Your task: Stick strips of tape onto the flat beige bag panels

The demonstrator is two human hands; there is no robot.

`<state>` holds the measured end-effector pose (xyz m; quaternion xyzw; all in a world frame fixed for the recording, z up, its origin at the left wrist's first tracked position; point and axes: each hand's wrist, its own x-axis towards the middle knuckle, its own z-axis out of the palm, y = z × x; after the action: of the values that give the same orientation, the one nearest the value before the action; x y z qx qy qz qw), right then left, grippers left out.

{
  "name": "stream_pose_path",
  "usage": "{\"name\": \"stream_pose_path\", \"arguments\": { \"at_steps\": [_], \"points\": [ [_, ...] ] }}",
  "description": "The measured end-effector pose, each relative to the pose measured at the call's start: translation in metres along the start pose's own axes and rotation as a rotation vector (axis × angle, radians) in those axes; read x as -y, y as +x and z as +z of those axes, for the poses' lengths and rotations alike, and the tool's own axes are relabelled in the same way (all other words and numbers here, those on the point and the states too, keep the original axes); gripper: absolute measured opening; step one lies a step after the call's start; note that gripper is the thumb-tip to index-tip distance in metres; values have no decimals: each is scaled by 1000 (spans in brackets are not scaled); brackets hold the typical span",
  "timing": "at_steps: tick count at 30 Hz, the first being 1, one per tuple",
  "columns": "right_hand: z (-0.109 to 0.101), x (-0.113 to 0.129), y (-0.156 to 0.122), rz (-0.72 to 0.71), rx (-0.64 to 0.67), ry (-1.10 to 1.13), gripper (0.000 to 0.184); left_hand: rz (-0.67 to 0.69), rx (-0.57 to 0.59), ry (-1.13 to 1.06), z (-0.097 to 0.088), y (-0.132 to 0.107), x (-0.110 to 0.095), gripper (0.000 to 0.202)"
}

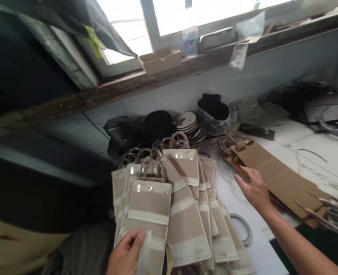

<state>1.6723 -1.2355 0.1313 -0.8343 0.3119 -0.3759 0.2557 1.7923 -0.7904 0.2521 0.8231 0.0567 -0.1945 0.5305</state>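
Note:
My left hand (125,252) is closed at the lower left edge of a beige bag panel (148,202), its thumb lying on top. Pale strips cross that panel, and a rounded handle is fixed at its far end. More beige panels with handles (189,229) are fanned out beneath and to the right, overlapping in a pile. My right hand (255,189) is held out with thumb and fingers apart, beside a stack of brown panels (283,175) with plastic-wrapped handles. Whether it touches that stack I cannot tell. Between the two piles lies a roll of tape (242,229).
Against the wall stand black rolls (157,126), stacked white-edged reels (187,124) and a plastic bag with black material (215,110). A cardboard box (161,63) and a bottle (190,42) occupy the windowsill. Dark bags (326,103) lie at the far right.

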Motion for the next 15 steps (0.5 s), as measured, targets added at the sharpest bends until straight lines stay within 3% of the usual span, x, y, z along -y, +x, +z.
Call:
{"name": "stream_pose_path", "arguments": {
  "at_steps": [1, 4, 6, 8, 11, 15],
  "points": [
    [-9, 36, -14, 13, 45, 121, 44, 7, 24, -19, 0, 2, 0, 56],
    [-28, 160, -62, 51, 412, 481, 36, 77, 34, -91, 0, 5, -2, 47],
    [-23, 233, -94, 139, 689, 634, 39, 118, 77, -171, 0, 5, -2, 42],
    [-6, 285, -123, 232, 856, 721, 32, 128, 140, -265, -3, 3, 0, 38],
    [24, 319, -153, 385, 885, 789, 20, 123, 238, -386, -15, 2, 10, 35],
    [42, 327, -173, 477, 785, 765, 30, 210, 384, -362, -39, 4, 29, 34]
  ]
}}
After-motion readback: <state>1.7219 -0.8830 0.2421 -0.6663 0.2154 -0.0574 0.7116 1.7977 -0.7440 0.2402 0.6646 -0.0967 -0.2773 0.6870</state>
